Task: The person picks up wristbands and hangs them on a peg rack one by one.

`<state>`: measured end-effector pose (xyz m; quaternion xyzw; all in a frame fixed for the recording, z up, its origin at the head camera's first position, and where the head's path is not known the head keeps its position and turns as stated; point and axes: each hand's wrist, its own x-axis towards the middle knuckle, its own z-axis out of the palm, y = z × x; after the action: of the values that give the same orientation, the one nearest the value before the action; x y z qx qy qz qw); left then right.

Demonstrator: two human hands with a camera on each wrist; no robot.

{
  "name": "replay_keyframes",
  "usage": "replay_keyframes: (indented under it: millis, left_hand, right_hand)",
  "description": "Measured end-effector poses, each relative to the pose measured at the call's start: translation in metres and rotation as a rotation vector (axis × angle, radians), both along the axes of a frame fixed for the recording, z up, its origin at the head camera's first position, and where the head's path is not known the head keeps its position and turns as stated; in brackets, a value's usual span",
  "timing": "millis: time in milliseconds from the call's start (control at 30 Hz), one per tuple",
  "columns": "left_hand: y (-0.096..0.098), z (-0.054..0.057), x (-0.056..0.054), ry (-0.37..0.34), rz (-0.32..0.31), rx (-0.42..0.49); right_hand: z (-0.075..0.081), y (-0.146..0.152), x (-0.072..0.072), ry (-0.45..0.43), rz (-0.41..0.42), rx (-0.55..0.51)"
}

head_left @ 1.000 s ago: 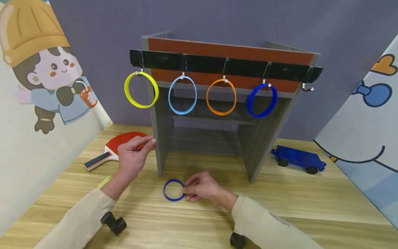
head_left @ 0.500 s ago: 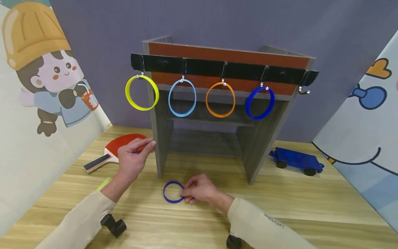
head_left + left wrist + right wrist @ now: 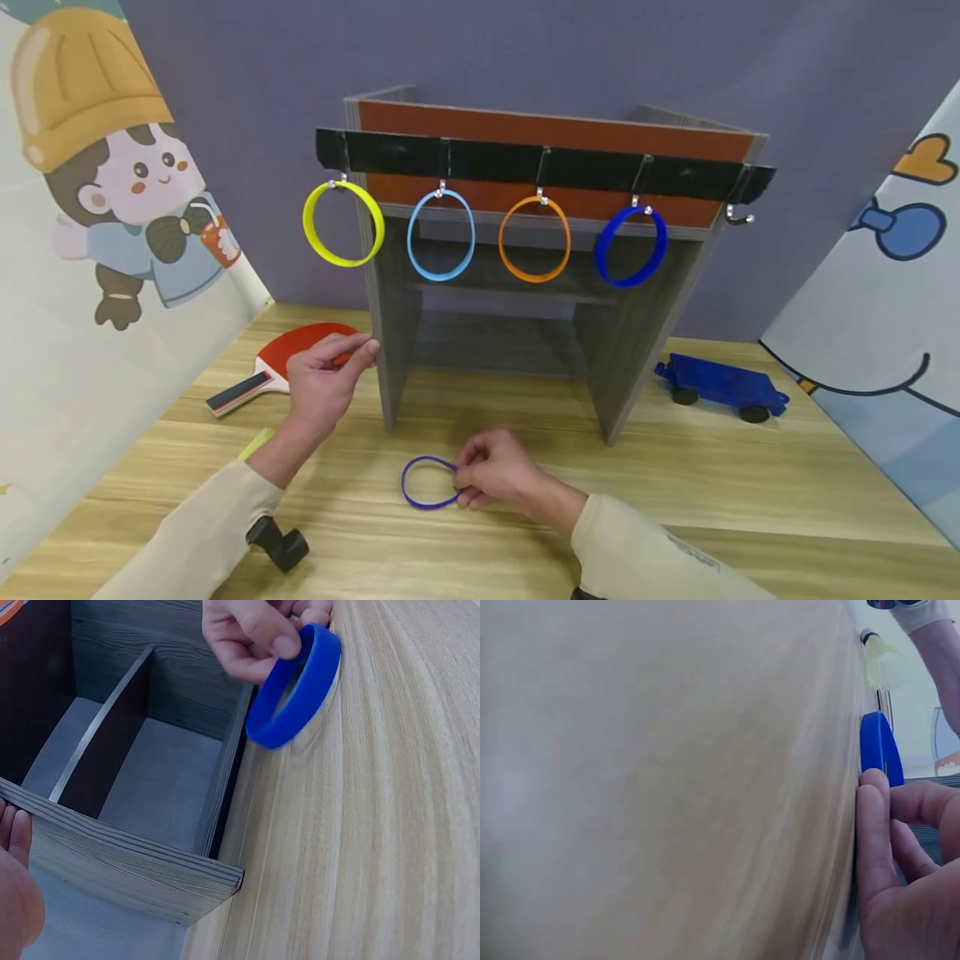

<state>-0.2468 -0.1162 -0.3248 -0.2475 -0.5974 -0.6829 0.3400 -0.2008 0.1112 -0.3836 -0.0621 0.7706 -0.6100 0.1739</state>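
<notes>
My right hand (image 3: 497,471) pinches a blue wristband (image 3: 428,507) by its right side, between thumb and fingers. In the left wrist view the wristband (image 3: 321,664) tilts close over the wooden table, one side higher than the other. My left hand (image 3: 324,379) grips the front edge of the left side panel (image 3: 380,375) of a small grey shelf. Along the shelf's top front runs a black hook rail (image 3: 487,160). From its hooks hang a yellow wristband (image 3: 378,218), a light blue one (image 3: 410,237), an orange one (image 3: 502,242) and a dark blue one (image 3: 662,244).
The rightmost hook (image 3: 738,218) carries nothing. A table tennis bat (image 3: 281,346) lies behind my left hand, and something yellow-green (image 3: 257,442) shows beside that forearm. A blue toy wagon (image 3: 720,383) stands right of the shelf. Printed panels flank the table.
My right hand has shifted slightly to the right and nearer, drawing the blue wristband with it; the band has tilted. My left hand stays on the panel.
</notes>
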Motion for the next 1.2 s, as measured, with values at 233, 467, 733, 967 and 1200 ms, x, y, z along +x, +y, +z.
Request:
replay_keyframes:
  millis: [233,467,733,967,1200]
  left_hand:
    - [-0.001,0.0,0.001,0.007,-0.005,0.006]
    - [-0.001,0.0,0.0,0.006,-0.025,0.024]
    - [-0.002,-0.001,0.0,-0.005,-0.014,0.013]
    - [-0.002,-0.001,0.0,-0.007,-0.017,0.015]
    - [-0.001,0.0,0.0,-0.002,-0.028,0.015]
  right_hand:
    - [0.003,0.017,0.01,-0.006,-0.002,-0.054]
    - [0.016,0.04,0.017,-0.004,0.025,-0.091]
    - [0.041,0.057,0.031,0.039,0.03,-0.133]
    - [0.058,0.075,0.037,0.058,-0.012,-0.204]
    - [0.076,0.094,0.039,0.132,-0.059,-0.326]
